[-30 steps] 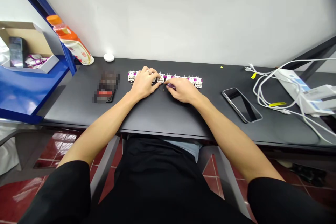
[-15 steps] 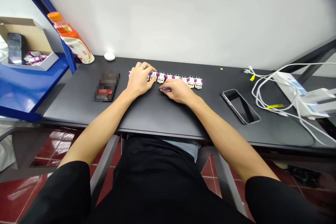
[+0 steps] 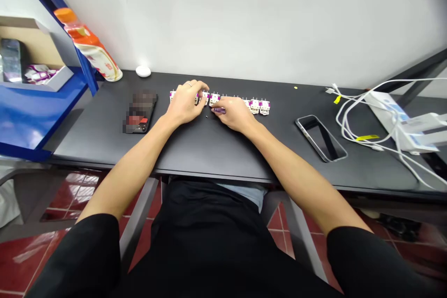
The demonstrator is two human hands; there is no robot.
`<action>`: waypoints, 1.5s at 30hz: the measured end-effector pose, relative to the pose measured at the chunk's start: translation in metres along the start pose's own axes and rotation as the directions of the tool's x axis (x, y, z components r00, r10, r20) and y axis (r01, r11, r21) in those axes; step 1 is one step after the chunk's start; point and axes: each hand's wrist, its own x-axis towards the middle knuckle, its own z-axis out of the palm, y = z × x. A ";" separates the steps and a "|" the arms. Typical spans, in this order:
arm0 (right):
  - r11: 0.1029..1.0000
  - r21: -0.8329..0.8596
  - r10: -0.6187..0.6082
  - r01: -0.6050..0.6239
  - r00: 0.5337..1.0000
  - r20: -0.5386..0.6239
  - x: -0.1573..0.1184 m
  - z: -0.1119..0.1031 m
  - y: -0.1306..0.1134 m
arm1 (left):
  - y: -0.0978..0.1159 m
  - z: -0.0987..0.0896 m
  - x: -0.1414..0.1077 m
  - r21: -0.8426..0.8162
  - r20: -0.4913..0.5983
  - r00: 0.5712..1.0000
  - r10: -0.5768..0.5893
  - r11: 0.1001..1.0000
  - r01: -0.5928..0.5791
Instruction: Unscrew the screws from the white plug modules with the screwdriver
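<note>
A row of several small white-and-purple plastic modules with thin pins on top lies across the black desk. My left hand rests over the row's left part, thumb and index finger on either side of one module. Closed around a small purple tool, my right hand sits at the row's middle and covers some modules. The tool's tip and exact kind are hidden. Between my hands is a module, and a tiny dark piece lies just below.
A dark phone-like device, partly blurred out, lies left; a phone lies right. White cables and a white box are at far right. An orange-capped bottle, white oval object and open carton are left.
My right hand has shifted slightly up toward the row with the purple tool. The tiny dark piece now shows on the desk. My left hand stays on the row; the view has shifted slightly.
</note>
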 end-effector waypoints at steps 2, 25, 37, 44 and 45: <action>1.000 0.019 0.026 -0.025 0.998 -0.064 -0.003 -0.006 0.004 | -0.003 -0.005 -0.001 -0.052 0.143 0.983 0.114 0.993 -0.107; 0.997 -0.072 0.044 -0.037 0.995 0.087 -0.020 -0.032 0.003 | -0.003 0.012 -0.001 0.020 0.146 0.980 0.136 0.990 -0.141; 0.998 0.061 0.033 -0.012 0.932 -0.360 -0.030 -0.051 0.001 | 0.022 0.004 -0.010 -0.037 0.300 0.895 0.330 0.942 -0.335; 0.973 0.215 0.038 0.084 0.860 -0.509 -0.026 -0.036 0.008 | 0.024 -0.001 -0.010 -0.089 0.268 0.901 0.342 0.940 -0.330; 0.965 0.236 0.030 0.111 0.851 -0.525 -0.026 -0.034 0.008 | 0.024 -0.001 -0.010 -0.105 0.259 0.901 0.348 0.937 -0.332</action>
